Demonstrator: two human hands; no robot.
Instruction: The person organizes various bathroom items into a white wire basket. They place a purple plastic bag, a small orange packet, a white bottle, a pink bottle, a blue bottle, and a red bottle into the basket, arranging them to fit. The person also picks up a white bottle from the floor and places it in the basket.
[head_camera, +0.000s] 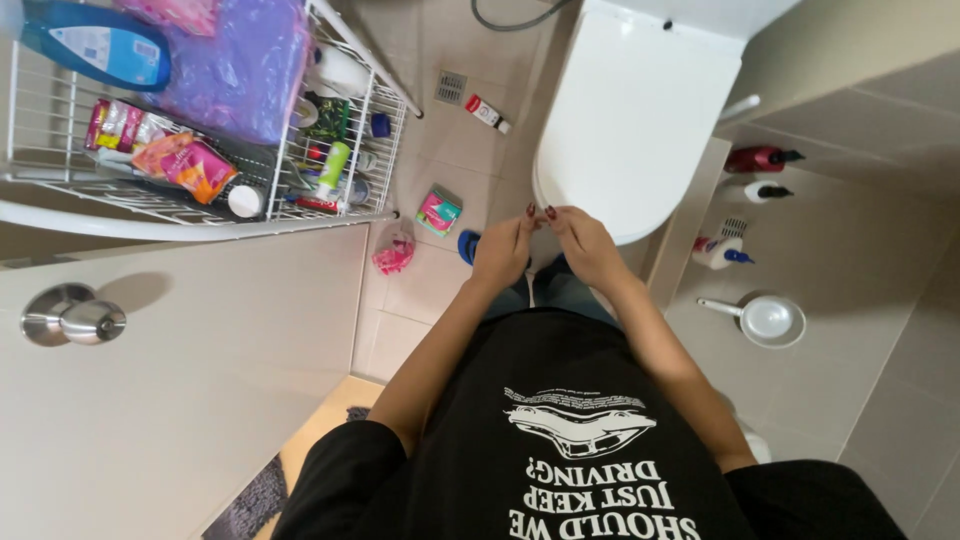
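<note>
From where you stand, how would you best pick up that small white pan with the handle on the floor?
Take the white pan by its straight handle, coming from above on its left side. The handle juts out toward the toilet, clear of the bottles beyond it, while the round bowl lies flat and offers little to pinch.

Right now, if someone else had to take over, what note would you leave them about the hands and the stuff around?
Left hand: raised in front of the body, fingertips meeting the right hand; whether its grip pinches anything is too small to tell.
Right hand: same, thumb and fingers drawn together against the left.
Around them: closed white toilet lid just beyond the hands; small pink-and-green packet and a pink bundle on the tiled floor to the left; white wire rack full of bottles and packets further left; white ladle-like scoop on the floor to the right.
Done or left: cannot tell from this view.
</note>
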